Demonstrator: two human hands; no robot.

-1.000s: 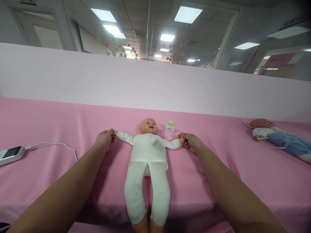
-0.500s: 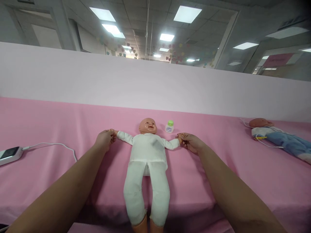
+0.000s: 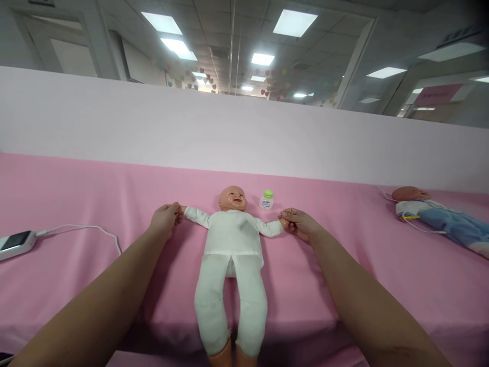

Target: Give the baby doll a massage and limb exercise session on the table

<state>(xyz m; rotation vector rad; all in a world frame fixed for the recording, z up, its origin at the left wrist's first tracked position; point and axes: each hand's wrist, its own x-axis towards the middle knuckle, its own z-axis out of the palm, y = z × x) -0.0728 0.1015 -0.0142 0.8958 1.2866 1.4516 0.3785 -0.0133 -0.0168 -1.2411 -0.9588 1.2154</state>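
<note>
A baby doll in a white top and trousers lies on its back on the pink cloth, head toward the wall and both arms stretched out sideways. My left hand is closed around the doll's hand on the left side of the view. On the other side, my right hand pinches the doll's other hand between thumb and fingers. Both doll hands are mostly covered by my fingers. Just beyond my right hand stands a small clear bottle with a green cap and a printed label.
A second doll in blue clothes, with thin tubes about it, lies at the far right. To the left rests a white handheld device with a cable. Behind the pink-covered table runs a low white wall with glass above.
Hardly anything differs. The fingers of my right hand have shifted very slightly on the doll's hand; the doll's body lies as before.
</note>
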